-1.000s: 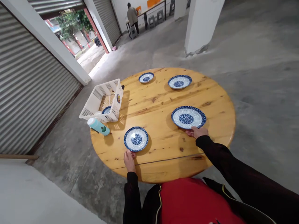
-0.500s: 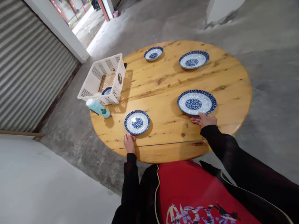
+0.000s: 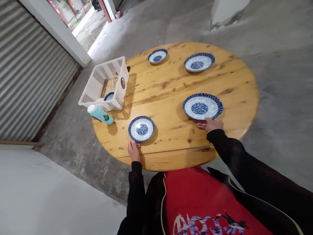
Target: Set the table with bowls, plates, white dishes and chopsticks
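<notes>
Two blue-and-white plates lie nearest to me on the round wooden table point(image 3: 168, 160). My left hand point(image 3: 133, 150) grips the near rim of the smaller left plate point(image 3: 141, 129), its fingers partly hidden under the edge. At the right, my right hand point(image 3: 210, 124) pinches the near rim of the larger plate point(image 3: 202, 107), thumb on top and the other fingers below the rim. Both plates look level on or just at the tabletop. Farther back sit a small plate point(image 3: 157, 56) at the left and a larger one point(image 3: 199, 62) at the right, untouched.
A white plastic basket point(image 3: 122, 85) stands on the table's left side, holding a blue-rimmed dish point(image 3: 109, 96) and some thin sticks. In front of it is a light blue bottle point(image 3: 100, 114) with a white cap. A dark object point(image 3: 128, 69) lies behind the basket.
The whole view has shifted slightly, so everything appears a little farther left. Both hands stay at the same plate rims, and the plates keep their places on the table.
</notes>
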The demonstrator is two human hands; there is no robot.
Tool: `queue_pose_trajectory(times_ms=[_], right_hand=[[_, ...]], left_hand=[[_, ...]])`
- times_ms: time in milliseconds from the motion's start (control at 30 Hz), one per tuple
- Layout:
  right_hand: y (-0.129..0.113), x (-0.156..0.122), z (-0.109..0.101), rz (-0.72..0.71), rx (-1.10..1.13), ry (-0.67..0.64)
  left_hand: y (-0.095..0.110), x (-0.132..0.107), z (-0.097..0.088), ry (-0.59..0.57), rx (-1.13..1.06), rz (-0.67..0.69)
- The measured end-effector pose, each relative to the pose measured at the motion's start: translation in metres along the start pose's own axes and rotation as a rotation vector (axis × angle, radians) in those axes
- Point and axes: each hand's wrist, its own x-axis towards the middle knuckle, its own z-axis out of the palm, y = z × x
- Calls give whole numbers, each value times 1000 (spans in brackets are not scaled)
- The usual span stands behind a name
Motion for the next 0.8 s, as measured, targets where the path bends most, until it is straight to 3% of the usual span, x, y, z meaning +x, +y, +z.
queue_pose_trajectory(times_ms=[300, 800], right_hand=[[-2, 3, 7, -13, 43, 30], [2, -3, -3, 1, 59, -79]], left_hand=[[5, 6, 0, 5, -12, -5], [19, 2, 0, 66, -34, -42]])
